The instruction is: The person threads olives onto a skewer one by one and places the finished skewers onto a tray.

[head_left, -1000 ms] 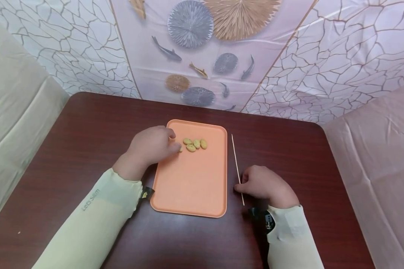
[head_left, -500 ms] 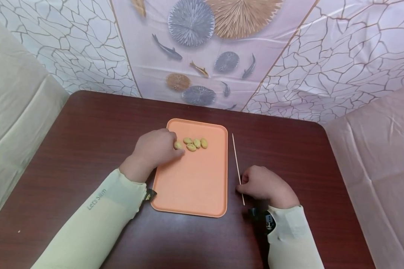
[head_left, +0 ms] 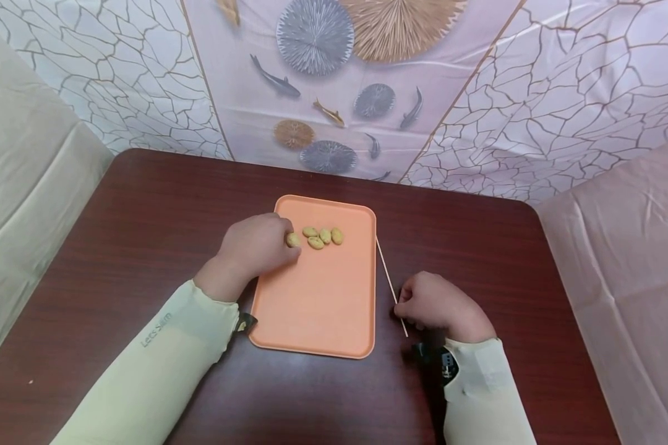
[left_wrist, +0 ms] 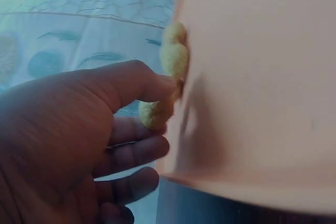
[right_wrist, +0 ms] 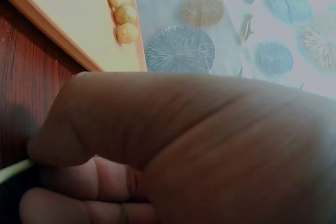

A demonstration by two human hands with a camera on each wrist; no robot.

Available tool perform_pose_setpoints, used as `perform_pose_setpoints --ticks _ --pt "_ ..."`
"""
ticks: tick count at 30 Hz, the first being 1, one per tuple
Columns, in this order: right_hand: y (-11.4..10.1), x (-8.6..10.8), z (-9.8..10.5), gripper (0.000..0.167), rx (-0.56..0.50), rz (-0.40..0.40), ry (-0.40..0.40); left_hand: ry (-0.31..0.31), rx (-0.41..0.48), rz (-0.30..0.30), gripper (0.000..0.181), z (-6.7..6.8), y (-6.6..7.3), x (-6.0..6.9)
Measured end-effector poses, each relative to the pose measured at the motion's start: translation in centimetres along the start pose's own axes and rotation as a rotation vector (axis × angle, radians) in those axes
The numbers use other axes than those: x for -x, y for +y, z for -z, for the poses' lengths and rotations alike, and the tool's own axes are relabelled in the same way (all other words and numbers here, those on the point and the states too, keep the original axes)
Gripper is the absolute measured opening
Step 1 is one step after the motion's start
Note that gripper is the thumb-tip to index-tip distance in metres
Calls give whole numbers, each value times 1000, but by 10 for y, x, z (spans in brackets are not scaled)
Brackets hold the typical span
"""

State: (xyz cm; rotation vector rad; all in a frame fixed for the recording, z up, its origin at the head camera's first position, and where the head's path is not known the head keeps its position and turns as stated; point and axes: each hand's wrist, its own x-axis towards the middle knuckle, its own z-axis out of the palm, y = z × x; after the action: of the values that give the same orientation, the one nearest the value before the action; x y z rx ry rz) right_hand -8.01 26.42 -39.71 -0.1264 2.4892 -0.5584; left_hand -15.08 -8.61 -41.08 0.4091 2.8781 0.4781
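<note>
In the head view, an orange tray holds several small yellow oval pieces that look like fruits, grouped near its far end. My left hand reaches over the tray's left side. Between thumb and fingers it pinches one yellow oval piece, partly covered by the thumb in the left wrist view. To the right of the tray, my right hand pinches a thin wooden skewer near its lower part. The skewer's far tip lies at the tray's right edge, and its near end shows in the right wrist view.
The dark wooden table surrounds the tray. A patterned cloth backdrop stands behind the table, with plain cloth along the right side.
My left fingers have closed on the yellow oval piece at the left of the group. The skewer's far tip has swung left to the tray's edge, while my right hand has barely moved.
</note>
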Motion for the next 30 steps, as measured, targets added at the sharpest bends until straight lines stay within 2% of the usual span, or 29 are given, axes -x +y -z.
perform_pose_setpoints --ticks 2,3,7,10,13,18,21,25,30 --pt "1 -1 1 28 -8 -19 9 26 50 -17 12 0 -2 3" --pt "2 -1 1 29 -8 -30 16 39 78 -31 14 0 -3 5" --pt "8 0 7 29 0 -52 74 102 214 -78 39 2 -2 15" --pt "14 1 12 26 4 -40 141 139 325 -99 44 4 1 20" --pt "18 1 14 22 4 -16 239 164 437 -106 47 3 2 22" --pt "18 -3 13 12 -4 59 485 207 609 -100 48 -2 4 24" --pt "16 -8 9 12 -29 124 605 215 694 -97 49 -4 5 23" --pt "14 -15 2 13 -112 222 663 198 783 -83 50 -7 5 20" --pt "11 -21 -8 14 -267 344 658 193 872 -94 52 -11 3 19"
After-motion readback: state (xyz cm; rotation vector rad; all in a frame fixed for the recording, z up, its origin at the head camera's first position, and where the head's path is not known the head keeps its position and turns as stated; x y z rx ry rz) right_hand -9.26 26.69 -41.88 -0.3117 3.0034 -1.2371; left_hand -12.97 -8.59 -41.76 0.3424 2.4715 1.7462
